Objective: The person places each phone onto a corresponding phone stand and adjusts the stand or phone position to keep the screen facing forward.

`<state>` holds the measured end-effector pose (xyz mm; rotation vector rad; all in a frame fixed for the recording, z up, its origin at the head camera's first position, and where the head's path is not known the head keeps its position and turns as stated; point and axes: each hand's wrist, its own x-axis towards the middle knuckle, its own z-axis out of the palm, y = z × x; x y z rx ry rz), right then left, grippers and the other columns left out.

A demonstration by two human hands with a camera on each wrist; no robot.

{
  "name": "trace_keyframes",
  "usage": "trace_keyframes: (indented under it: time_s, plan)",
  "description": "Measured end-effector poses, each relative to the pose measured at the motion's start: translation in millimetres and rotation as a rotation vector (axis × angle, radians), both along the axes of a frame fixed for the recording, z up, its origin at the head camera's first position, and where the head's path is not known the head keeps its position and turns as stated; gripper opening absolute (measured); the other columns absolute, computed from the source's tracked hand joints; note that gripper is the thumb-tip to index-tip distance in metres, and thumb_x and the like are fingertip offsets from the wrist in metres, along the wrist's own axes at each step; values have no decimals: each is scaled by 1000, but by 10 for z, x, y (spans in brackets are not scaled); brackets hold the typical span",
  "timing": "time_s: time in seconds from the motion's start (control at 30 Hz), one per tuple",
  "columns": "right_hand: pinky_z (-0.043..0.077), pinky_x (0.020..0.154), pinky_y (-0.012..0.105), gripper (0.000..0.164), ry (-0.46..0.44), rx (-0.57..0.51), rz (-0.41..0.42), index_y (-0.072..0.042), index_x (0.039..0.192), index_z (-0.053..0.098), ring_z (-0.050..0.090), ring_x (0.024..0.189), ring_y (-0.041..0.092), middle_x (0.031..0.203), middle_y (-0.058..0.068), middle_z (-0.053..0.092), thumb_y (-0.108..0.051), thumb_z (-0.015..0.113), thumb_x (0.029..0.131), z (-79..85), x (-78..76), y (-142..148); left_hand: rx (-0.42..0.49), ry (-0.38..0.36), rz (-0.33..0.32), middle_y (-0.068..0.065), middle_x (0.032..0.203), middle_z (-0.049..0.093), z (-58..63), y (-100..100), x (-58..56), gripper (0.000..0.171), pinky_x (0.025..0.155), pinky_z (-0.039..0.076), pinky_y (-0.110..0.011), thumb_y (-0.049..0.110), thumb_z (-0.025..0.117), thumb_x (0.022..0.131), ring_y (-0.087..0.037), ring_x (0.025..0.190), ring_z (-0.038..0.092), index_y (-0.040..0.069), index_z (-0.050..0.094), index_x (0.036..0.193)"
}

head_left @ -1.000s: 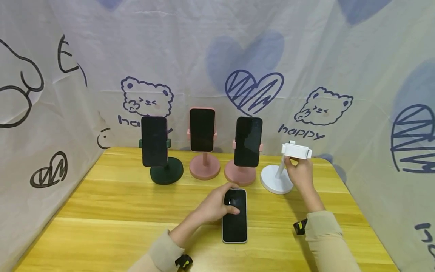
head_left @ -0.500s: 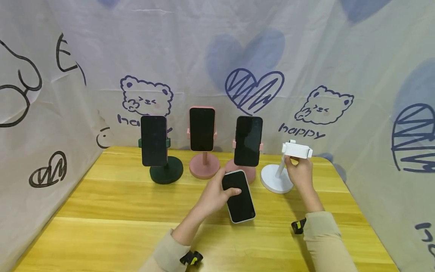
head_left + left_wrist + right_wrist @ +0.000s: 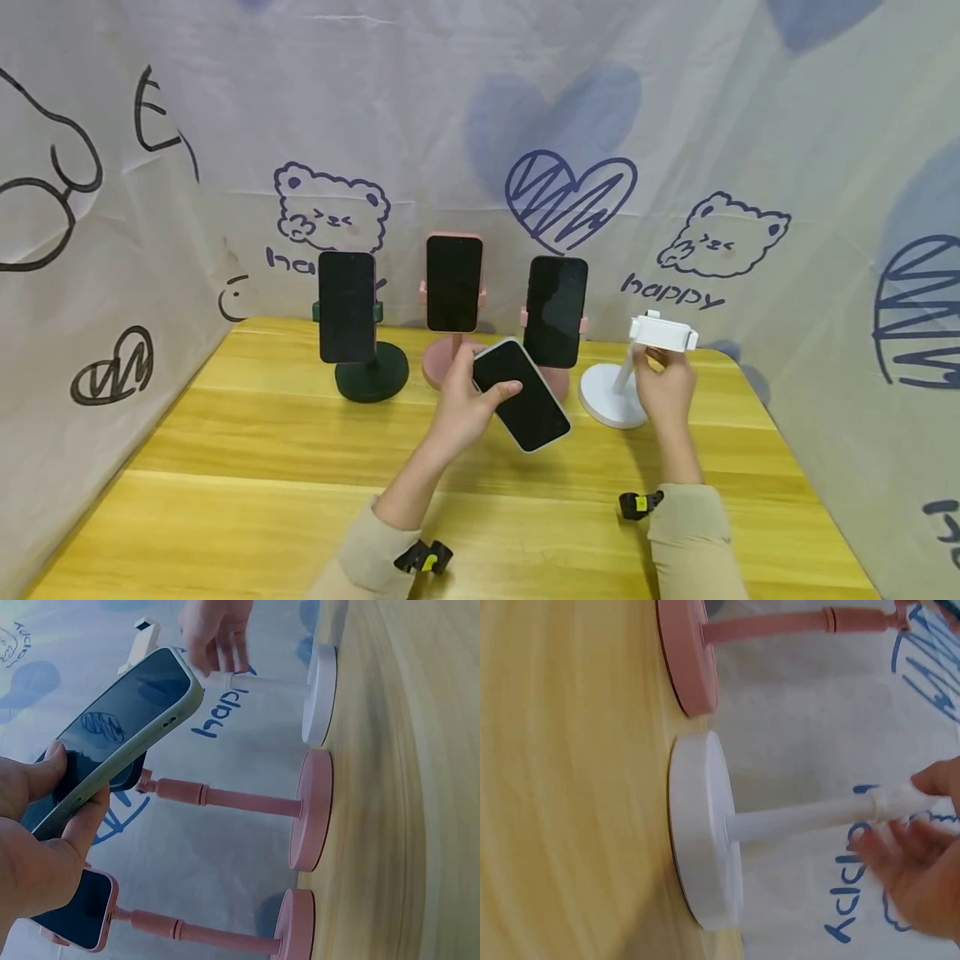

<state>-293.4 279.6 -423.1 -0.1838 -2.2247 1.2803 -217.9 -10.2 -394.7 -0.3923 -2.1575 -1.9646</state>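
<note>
My left hand (image 3: 463,410) grips a smartphone (image 3: 522,398) with a dark screen and pale rim, thumb across the screen. The phone is raised off the table and tilted, its lower end pointing right. In the left wrist view its case (image 3: 127,761) looks pale green. To the right stands a white phone stand (image 3: 613,397) with a round base and a bare clamp (image 3: 663,333). My right hand (image 3: 666,385) holds the stand's stem just below that clamp. In the right wrist view, thumb and fingers (image 3: 885,859) lie around the upper end of the white stem (image 3: 802,821).
Left of the white stand, a dark green stand (image 3: 372,372) and two pink stands, one with its base (image 3: 311,810) nearest the white one, each carry a phone. They line the back of the wooden table (image 3: 247,467). A printed cloth (image 3: 450,108) hangs close behind.
My left hand has lifted the smartphone from the table and moved it up and away from me, tilting it. The right hand stays at the white stand. The head view has shifted slightly.
</note>
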Motion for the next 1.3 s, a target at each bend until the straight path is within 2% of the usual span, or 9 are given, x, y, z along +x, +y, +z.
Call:
trace_keyframes:
  time_s: [0.1, 0.23, 0.37, 0.43, 0.53, 0.67, 0.87, 1.07, 1.3]
  plan:
    - [49, 106, 51, 48, -113, -2, -21, 6, 135, 54, 61, 120, 45, 133, 28, 61, -15, 64, 93, 4, 100, -18, 0, -14, 12, -13, 115, 64, 12, -26, -6, 42, 82, 61, -33, 8, 78, 87, -26, 96, 71, 7, 51, 119]
    - [47, 105, 55, 59, -320, 159, 4, 8, 139, 49, 57, 124, 46, 138, 29, 56, -29, 63, 95, 66, 229, 13, 26, -9, 11, -15, 117, 64, 31, -52, -10, 43, 83, 62, -35, 6, 77, 87, -28, 98, 71, 6, 50, 121]
    - [48, 103, 55, 71, -507, 318, 131, 5, 139, 53, 57, 125, 44, 138, 27, 59, -50, 60, 96, 214, 376, 17, 36, 0, 3, -16, 118, 63, 35, -65, 7, 43, 81, 62, -34, 6, 77, 87, -29, 98, 71, 5, 50, 121]
    - [49, 102, 53, 73, -546, 339, 210, 3, 137, 56, 57, 124, 42, 137, 25, 61, -56, 60, 95, 304, 453, -5, 34, 5, -1, -16, 118, 63, 31, -66, 17, 43, 80, 62, -32, 6, 77, 87, -28, 98, 71, 4, 49, 121]
    - [52, 100, 50, 68, -505, 312, 291, -2, 135, 60, 60, 121, 38, 131, 22, 65, -57, 61, 95, 440, 544, -71, 34, 22, -6, -15, 118, 63, 28, -63, 21, 43, 80, 62, -30, 7, 77, 87, -27, 99, 71, 4, 49, 120]
    - [55, 94, 41, 52, -346, 231, 322, -10, 130, 65, 65, 113, 30, 123, 12, 71, -49, 64, 96, 585, 632, -244, 37, 64, 2, -15, 117, 63, 44, -62, 8, 43, 80, 61, -29, 7, 77, 87, -28, 99, 70, 4, 50, 121]
    - [57, 88, 25, 28, -139, 129, 490, -16, 121, 71, 70, 105, 20, 120, 4, 73, -27, 69, 96, 619, 717, -579, 31, 77, 21, -15, 117, 63, 50, -69, 7, 44, 80, 60, -26, 6, 77, 86, -26, 99, 69, 4, 50, 121]
    - [61, 87, 35, 27, -164, 128, 644, -17, 119, 71, 71, 101, 19, 113, 5, 75, -26, 72, 94, 566, 765, -797, 25, 80, 11, -14, 116, 63, 50, -69, 20, 45, 79, 60, -25, 8, 78, 86, -22, 97, 67, 4, 50, 121]
    - [61, 84, 35, 28, -158, 206, 681, -10, 121, 70, 72, 91, 18, 105, 7, 77, -20, 71, 94, 548, 789, -884, 16, 88, -27, -14, 116, 64, 22, -45, 11, 44, 77, 61, -26, 7, 77, 86, -20, 95, 67, 3, 49, 120]
